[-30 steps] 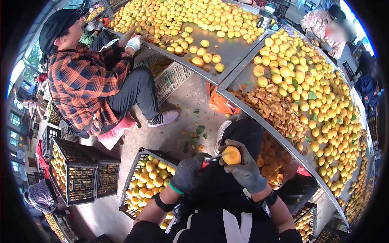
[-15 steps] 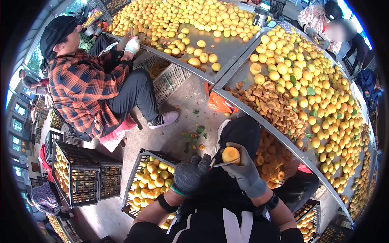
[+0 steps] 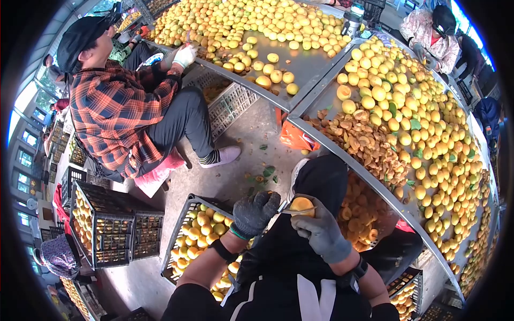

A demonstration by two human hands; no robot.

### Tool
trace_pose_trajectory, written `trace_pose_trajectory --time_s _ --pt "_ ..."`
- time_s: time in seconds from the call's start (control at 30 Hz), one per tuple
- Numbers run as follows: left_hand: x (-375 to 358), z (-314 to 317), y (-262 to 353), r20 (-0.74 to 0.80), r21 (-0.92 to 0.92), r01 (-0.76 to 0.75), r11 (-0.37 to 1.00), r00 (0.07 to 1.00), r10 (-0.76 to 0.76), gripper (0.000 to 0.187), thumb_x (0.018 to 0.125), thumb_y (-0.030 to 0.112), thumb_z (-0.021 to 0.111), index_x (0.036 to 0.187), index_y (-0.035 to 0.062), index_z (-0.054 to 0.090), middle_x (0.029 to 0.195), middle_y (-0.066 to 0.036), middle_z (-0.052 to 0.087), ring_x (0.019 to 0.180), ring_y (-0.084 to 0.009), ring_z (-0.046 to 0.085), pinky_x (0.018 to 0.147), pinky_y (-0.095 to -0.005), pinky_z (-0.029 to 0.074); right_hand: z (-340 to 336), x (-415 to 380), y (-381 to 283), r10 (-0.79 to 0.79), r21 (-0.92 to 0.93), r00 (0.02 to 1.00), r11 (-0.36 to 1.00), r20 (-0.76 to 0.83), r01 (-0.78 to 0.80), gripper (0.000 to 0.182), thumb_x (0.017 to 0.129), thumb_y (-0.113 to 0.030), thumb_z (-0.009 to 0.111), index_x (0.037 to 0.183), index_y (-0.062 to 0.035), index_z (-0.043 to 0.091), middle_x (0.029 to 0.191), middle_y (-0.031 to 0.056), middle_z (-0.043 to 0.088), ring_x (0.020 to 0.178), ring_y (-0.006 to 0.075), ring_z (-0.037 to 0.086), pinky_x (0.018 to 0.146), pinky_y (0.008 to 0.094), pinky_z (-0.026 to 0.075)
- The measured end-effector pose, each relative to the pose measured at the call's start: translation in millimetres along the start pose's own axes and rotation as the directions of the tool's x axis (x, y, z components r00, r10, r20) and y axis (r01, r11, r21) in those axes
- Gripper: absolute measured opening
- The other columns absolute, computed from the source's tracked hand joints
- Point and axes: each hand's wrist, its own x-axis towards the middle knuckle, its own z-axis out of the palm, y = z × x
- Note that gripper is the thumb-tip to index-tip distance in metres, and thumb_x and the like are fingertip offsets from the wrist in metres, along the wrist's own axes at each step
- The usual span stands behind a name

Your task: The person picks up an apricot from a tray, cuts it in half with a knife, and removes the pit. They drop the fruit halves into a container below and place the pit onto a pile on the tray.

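In front of my lap, my left hand (image 3: 254, 215), in a dark grey knitted glove, is closed around the handle of a small knife (image 3: 282, 207). Its thin blade reaches across to an orange-yellow apricot (image 3: 302, 205). My right hand (image 3: 322, 231), in a pale grey glove, grips this apricot, its fingers wrapped around the near side. The blade lies against the fruit; how deep it cuts is hidden. Just left of my knees stands a black crate (image 3: 170, 255) of whole apricots (image 3: 202, 231). Halved apricots (image 3: 357, 211) are heaped beyond my right hand, below the table edge.
A metal table (image 3: 309, 59) carries many whole apricots and a heap of cut pieces (image 3: 369, 142). A person in a checked shirt (image 3: 120, 115) sits at left. Stacked crates (image 3: 110, 227) stand behind them. Green leaves (image 3: 267, 171) lie on the floor.
The apricot has tilted between my hands, and the right fingers have shifted lower around it. My left hand has risen slightly with the knife. The view has shifted a little.
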Motion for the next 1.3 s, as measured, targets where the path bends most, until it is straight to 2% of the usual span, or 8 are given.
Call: trace_pose_trajectory --time_s 0.2,0.4,0.47,0.67,0.93,1.03,1.27,1.3 --pt "-2 7 -14 0.064 0.028 0.059 0.998 0.996 -0.061 0.035 0.071 0.017 0.06 0.106 0.0149 0.059 0.085 -0.007 0.06 0.062 -0.0264 0.06 0.047 -0.0378 0.047 8 3 1 -0.253 -0.297 0.963 0.93 -0.097 0.215 0.052 0.082 -0.003 0.066 0.128 -0.0017 0.043 0.088 0.004 0.056 0.065 0.0069 0.05 0.052 0.0186 0.038" --pt "-9 2 -13 0.036 0.063 0.082 0.995 0.996 -0.084 0.037 0.07 0.018 0.061 0.107 0.0157 0.06 0.085 -0.007 0.06 0.061 -0.0265 0.061 0.047 -0.0387 0.046 0 8 -6 0.001 -0.103 1.0 0.995 -0.004 -0.002 0.045 0.084 -0.002 0.059 0.127 -0.0012 0.045 0.085 0.0046 0.055 0.067 0.0081 0.05 0.053 0.0191 0.037" --pt "-10 0 -10 0.062 0.078 0.115 0.99 0.991 -0.12 0.037 0.07 0.018 0.061 0.107 0.0162 0.06 0.085 -0.006 0.059 0.061 -0.0262 0.06 0.047 -0.0387 0.046 0 7 -4 0.143 0.198 0.983 0.967 0.113 -0.163 0.043 0.084 -0.002 0.059 0.126 -0.001 0.047 0.086 0.0047 0.055 0.068 0.0083 0.05 0.054 0.019 0.038" --pt "-14 10 3 0.089 0.056 0.229 0.972 0.968 -0.233 0.034 0.073 0.018 0.064 0.106 0.0172 0.06 0.082 -0.006 0.058 0.057 -0.0257 0.059 0.047 -0.0388 0.046 7 16 11 -0.163 -0.187 0.983 0.971 -0.078 0.146 0.043 0.084 -0.004 0.064 0.123 -0.0016 0.046 0.085 0.0041 0.055 0.061 0.008 0.049 0.05 0.0192 0.038" --pt "-16 21 0 0.082 0.091 0.239 0.967 0.966 -0.246 0.03 0.077 0.02 0.063 0.106 0.0188 0.059 0.081 -0.005 0.057 0.057 -0.025 0.058 0.047 -0.0388 0.045 -12 15 3 0.082 -0.048 0.997 0.995 0.001 -0.082 0.048 0.082 -0.006 0.067 0.125 -0.0023 0.045 0.08 0.0043 0.055 0.06 0.0073 0.049 0.05 0.0195 0.039" --pt "-27 34 -13 0.197 0.36 0.207 0.91 0.936 -0.291 0.026 0.079 0.02 0.06 0.105 0.0193 0.059 0.079 -0.006 0.057 0.057 -0.0261 0.059 0.047 -0.0389 0.047 1 -4 -10 0.133 -0.096 0.986 0.988 0.099 -0.123 0.051 0.081 -0.004 0.067 0.127 -0.0042 0.045 0.08 0.004 0.055 0.062 0.0078 0.049 0.052 0.0206 0.039" --pt "-48 43 -36 0.51 0.106 0.58 0.808 0.666 -0.545 0.019 0.086 0.018 0.059 0.104 0.0126 0.061 0.081 -0.01 0.065 0.066 -0.0299 0.066 0.061 -0.047 0.051 -13 2 3 -0.208 0.014 0.952 0.978 0.224 0.21 0.07 0.07 0.012 0.065 0.133 -0.0066 0.042 0.112 0.0087 0.054 0.096 0.0166 0.057 0.083 0.0261 0.049" --pt "-48 40 -32 0.45 -0.227 0.651 0.724 0.73 -0.515 0.023 0.085 0.018 0.063 0.107 0.012 0.06 0.077 -0.007 0.063 0.062 -0.024 0.063 0.058 -0.0424 0.05 -15 2 4 -0.212 0.116 0.953 0.975 0.216 0.191 0.071 0.07 0.013 0.066 0.134 -0.0071 0.042 0.115 0.009 0.054 0.097 0.0177 0.058 0.083 0.0271 0.049"
